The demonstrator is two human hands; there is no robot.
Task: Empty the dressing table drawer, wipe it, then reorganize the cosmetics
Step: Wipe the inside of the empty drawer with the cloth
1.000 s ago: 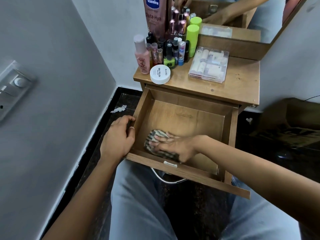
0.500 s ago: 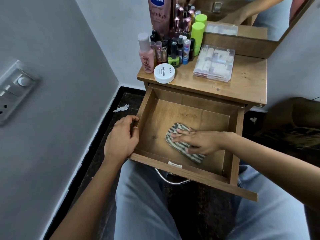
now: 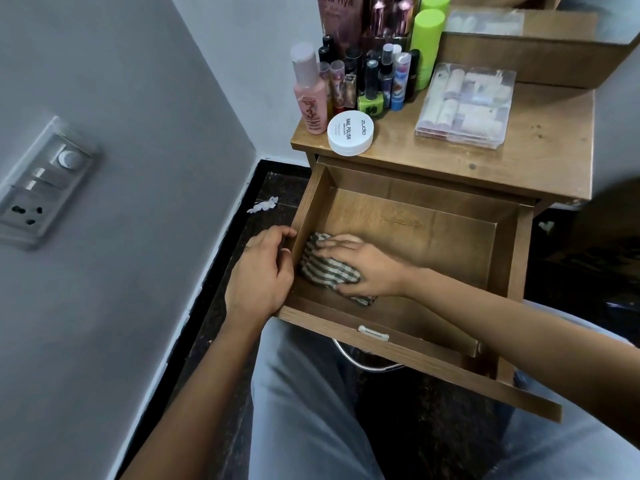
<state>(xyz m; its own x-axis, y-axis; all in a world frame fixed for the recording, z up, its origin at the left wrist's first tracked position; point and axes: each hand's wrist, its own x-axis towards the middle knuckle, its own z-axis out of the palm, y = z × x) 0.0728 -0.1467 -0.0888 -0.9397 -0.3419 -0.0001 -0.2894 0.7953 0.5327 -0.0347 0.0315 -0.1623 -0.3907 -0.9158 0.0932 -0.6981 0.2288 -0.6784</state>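
You are pressing the cloth (image 3: 325,271) flat on the floor of the drawer (image 3: 433,244), hard by its left wall, just left of the frame's centre. Your right hand (image 3: 363,268) is lying on top of it, fingers stretched out and close together, pinching nothing. Your left hand (image 3: 263,271) is curling its fingers over the drawer's left wall and gripping it.

The cloth is looking soft, light and limp. It will likely be bunching under a push, so a flat palm on its middle should be serving better than an edge pinch.

The cosmetics (image 3: 370,77) are crowding the table top (image 3: 540,157) at upper centre, with a white jar (image 3: 350,132) and a clear case (image 3: 465,105) beside them. Only the drawer's own walls and corners are hemming the wipe.
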